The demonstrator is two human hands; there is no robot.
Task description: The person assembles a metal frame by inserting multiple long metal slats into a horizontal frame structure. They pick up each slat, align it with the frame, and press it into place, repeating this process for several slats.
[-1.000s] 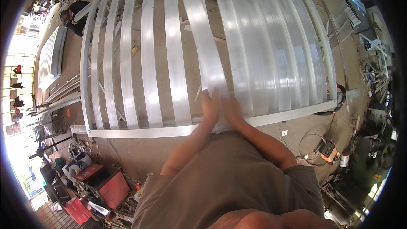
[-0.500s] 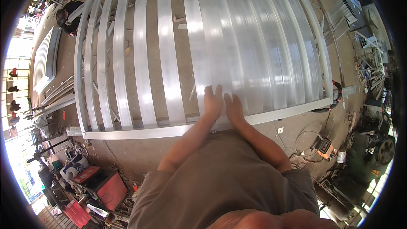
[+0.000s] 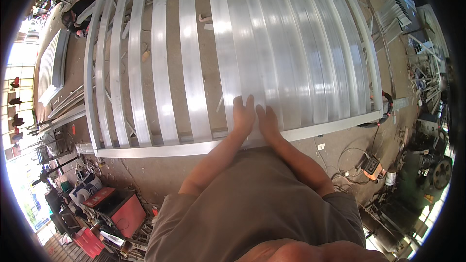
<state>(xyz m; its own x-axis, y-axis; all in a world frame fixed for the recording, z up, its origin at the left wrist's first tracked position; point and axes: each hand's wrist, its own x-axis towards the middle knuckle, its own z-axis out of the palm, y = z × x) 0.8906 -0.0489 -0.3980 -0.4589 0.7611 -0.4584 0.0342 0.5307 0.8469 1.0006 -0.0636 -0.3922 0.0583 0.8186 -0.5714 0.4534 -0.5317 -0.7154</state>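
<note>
On the big metal frame, two hands press flat.
Shiny slats (image 3: 291,58) lie side by side across the frame (image 3: 145,151); the left hand (image 3: 243,114) and right hand (image 3: 267,120) rest open on them, near the front rail, holding nothing. Red boxes (image 3: 124,211) sit far left below.

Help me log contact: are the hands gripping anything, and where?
Nothing gripped: left hand and right hand press flat on a shiny silver metal slat, near its lower end.
</note>
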